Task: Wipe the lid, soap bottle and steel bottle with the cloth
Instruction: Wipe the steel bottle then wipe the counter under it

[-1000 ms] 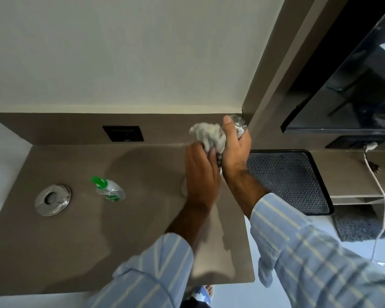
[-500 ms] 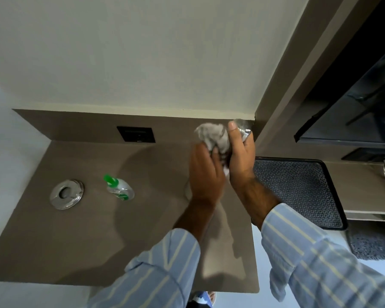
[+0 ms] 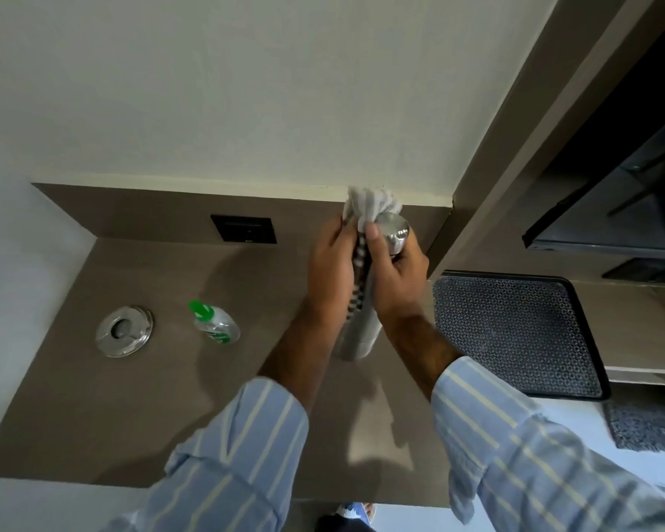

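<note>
Nearest the camera, two blue striped sleeves [image 3: 227, 451] reach forward over the brown desk [image 3: 93, 416]. The left hand [image 3: 329, 270] has its grip clamped on the cloth [image 3: 365, 209], pressing the striped fabric against the side of the steel bottle [image 3: 361, 332]. The right hand [image 3: 398, 280] is wrapped tight around the bottle's upper body just beside the left grip, thumb lying along the cloth. The bottle stands between the two hands, tilted slightly away from the camera, its base showing below the wrists; whether the base rests on the desk or hangs just above it cannot be told. Its shiny round cap [image 3: 396, 228] pokes out just beyond the right thumb, and a bunch of pale cloth sticks up beyond the fingertips of both hands.

Well to the left of the left grip, the clear soap bottle [image 3: 216, 324] with a green cap lies on its side on the desk. Further left again sits the round metal lid [image 3: 124, 331], flat on the desk. To the right of the right grip, a dark patterned tray [image 3: 515, 332] rests beside the desk. Beyond the hands, a black socket plate [image 3: 243, 229] sits in the back panel.
</note>
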